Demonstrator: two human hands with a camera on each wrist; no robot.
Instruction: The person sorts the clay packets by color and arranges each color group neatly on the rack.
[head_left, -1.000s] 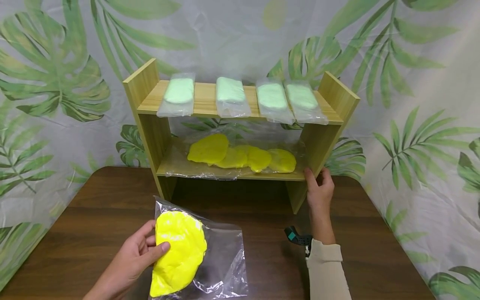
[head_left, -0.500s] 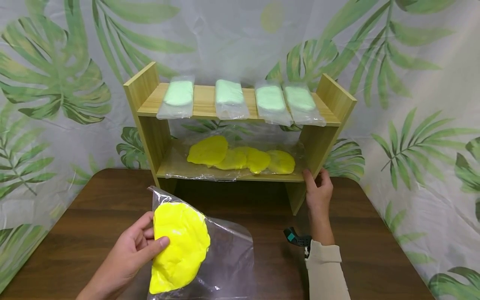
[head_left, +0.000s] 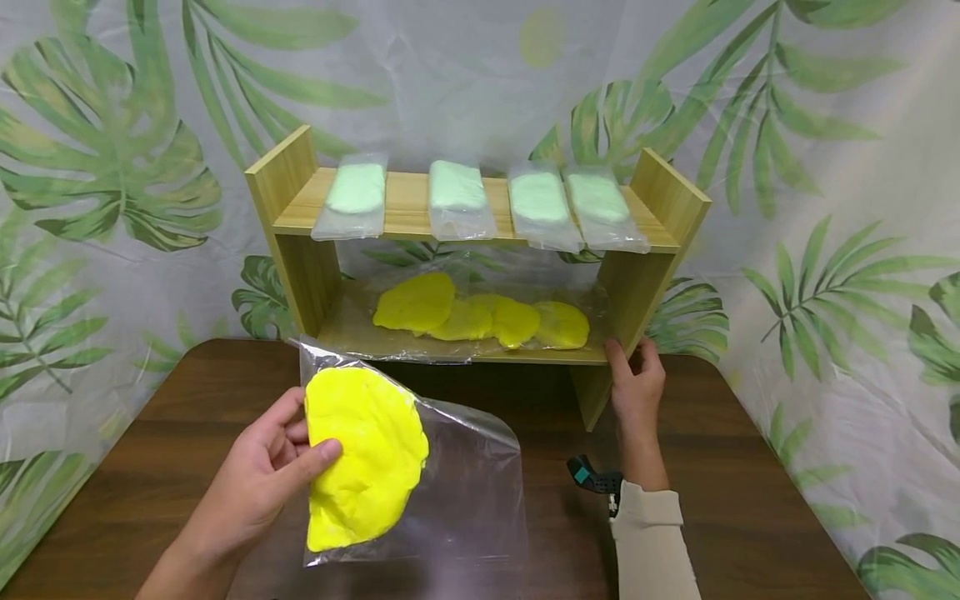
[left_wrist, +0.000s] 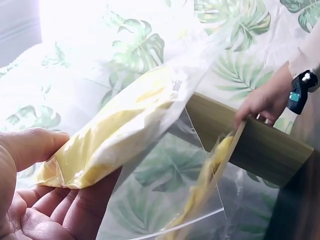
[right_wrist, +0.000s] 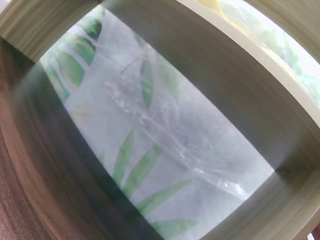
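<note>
My left hand (head_left: 258, 471) pinches a clear plastic bag (head_left: 472, 467) by its left side, thumb in front and fingers behind. Inside the bag is a flattened yellow clay-like lump (head_left: 367, 458); the bag's loose part spreads to the right. The left wrist view shows the yellow lump (left_wrist: 107, 135) between thumb and fingers, tilted above the palm. My right hand (head_left: 637, 383) grips the right side panel of a small wooden shelf (head_left: 465, 354) at its middle board. In the left wrist view the right hand (left_wrist: 267, 102) holds that panel's edge from the side.
Several bagged yellow lumps (head_left: 517, 322) lie overlapping on the middle board. Along the top board rest several bagged pale green slabs (head_left: 457, 187), their bag ends hanging over the front edge. The shelf stands on a dark wooden table (head_left: 195, 417) before a leaf-printed cloth (head_left: 465, 67).
My left hand has risen with the bagged yellow lump, bringing it closer to the shelf's lower left. The right hand has stayed on the side panel.
</note>
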